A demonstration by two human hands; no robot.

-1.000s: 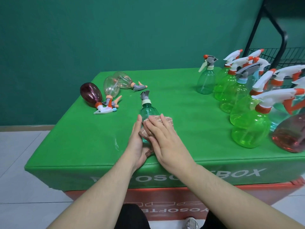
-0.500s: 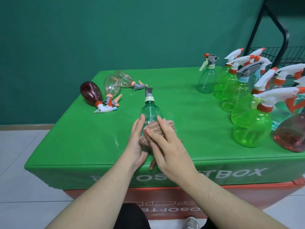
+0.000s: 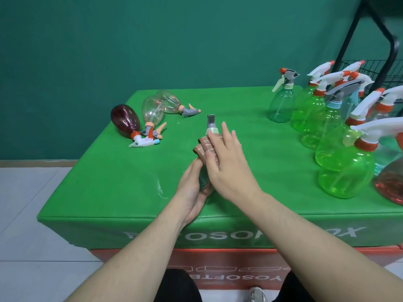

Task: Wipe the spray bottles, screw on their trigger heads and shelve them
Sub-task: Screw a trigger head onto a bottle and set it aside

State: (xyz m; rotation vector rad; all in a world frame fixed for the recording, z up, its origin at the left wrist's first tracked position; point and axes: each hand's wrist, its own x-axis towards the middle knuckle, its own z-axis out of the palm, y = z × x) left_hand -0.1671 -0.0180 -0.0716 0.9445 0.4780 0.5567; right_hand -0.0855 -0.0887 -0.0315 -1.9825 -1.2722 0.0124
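Head view. Right hand (image 3: 226, 164) lies flat w/ fingers straight, pressing a brown ribbed cloth (image 3: 207, 147) onto the small green bottle (image 3: 204, 179) mid-counter; fingertips reach up by the bottle's pale collar. Left hand (image 3: 192, 192) cups the bottle's base from the near-left side, fingers curved round it, thumb up along the cloth edge. Bottle is mostly hidden by cloth & hands; only its grey trigger head (image 3: 211, 120) & a bit of clear green plastic show. It tilts away toward the far side.

Counter (image 3: 98, 182) is covered in bright green padded fabric w/ white lettering on the near face, over a red base.

Far left: three bottles lie on their sides, touching or nearly so: one dark red, egg-shaped (image 3: 125, 119), two clear ones (image 3: 160, 105), all w/ trigger heads on, orange collars.

Right side: a crowd of upright bottles, glossy translucent plastic. One pale teal (image 3: 282, 105) stands apart at the far end; lime-green ones (image 3: 344, 173) cluster w/ white-and-orange heads; a pink-red one (image 3: 390, 184) at the right edge. Behind them, a black wire shelf (image 3: 383, 70) on a black frame.
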